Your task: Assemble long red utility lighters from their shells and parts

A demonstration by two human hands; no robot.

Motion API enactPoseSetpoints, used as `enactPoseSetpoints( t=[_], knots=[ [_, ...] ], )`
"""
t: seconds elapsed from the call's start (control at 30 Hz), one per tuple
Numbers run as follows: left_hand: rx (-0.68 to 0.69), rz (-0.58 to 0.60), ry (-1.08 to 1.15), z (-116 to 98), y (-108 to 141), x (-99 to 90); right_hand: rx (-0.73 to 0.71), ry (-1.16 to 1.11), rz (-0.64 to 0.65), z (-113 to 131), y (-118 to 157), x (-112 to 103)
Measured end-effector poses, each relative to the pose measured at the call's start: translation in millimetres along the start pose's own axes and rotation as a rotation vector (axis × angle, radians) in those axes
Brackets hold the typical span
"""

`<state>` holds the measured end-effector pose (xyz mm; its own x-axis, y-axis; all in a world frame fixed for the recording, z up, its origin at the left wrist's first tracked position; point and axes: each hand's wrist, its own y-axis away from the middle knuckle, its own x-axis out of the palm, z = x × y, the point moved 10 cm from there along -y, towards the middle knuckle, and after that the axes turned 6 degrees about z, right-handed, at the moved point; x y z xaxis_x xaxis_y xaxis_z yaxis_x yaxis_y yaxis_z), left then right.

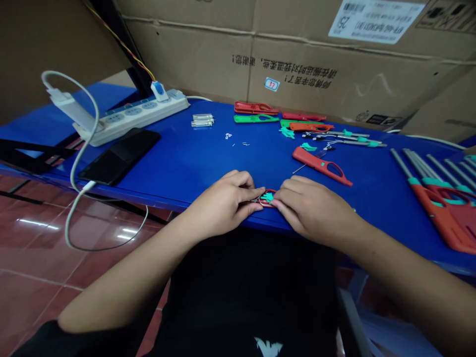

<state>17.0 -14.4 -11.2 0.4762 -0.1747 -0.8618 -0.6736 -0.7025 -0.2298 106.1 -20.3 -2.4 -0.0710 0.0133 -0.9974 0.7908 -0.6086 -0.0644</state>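
Note:
Both my hands meet at the front edge of the blue table. My left hand (219,203) and my right hand (312,210) pinch a small red plastic loop-handled part (273,191) between their fingertips. A teal plastic piece (267,197) sits in it, and a thin metal end pokes out toward my left fingers. My fingers hide most of the part. Nearest my right hand lies a loose orange-red handle shell (320,166), with a thin metal rod beside it.
On the blue table (193,168) lie red and green shells (256,114), metal rods with teal fittings (345,137), a stack of orange-red assemblies (439,208), small metal tubes (203,120), a phone (119,156) and a power strip (137,116). Cardboard boxes (297,64) stand behind.

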Motion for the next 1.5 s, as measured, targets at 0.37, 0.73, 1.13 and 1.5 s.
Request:
enactPoseSetpoints(
  t=[0.37, 0.73, 1.13, 1.5],
  knots=[
    [-0.004, 0.009, 0.026, 1, -1, 0.0, -0.083, 0.203, 0.020, 13, 2, -4],
    [-0.010, 0.017, 0.010, 0, -1, 1.4, -0.150, 0.337, 0.019, 26, 6, -3],
    [-0.021, 0.019, -0.024, -1, 0, 0.8, -0.104, 0.408, 0.130, 39, 16, 7],
    [-0.038, 0.053, 0.009, 0, 4, 1.1, -0.082, 0.354, 0.106, 32, 19, 7]
  ],
)
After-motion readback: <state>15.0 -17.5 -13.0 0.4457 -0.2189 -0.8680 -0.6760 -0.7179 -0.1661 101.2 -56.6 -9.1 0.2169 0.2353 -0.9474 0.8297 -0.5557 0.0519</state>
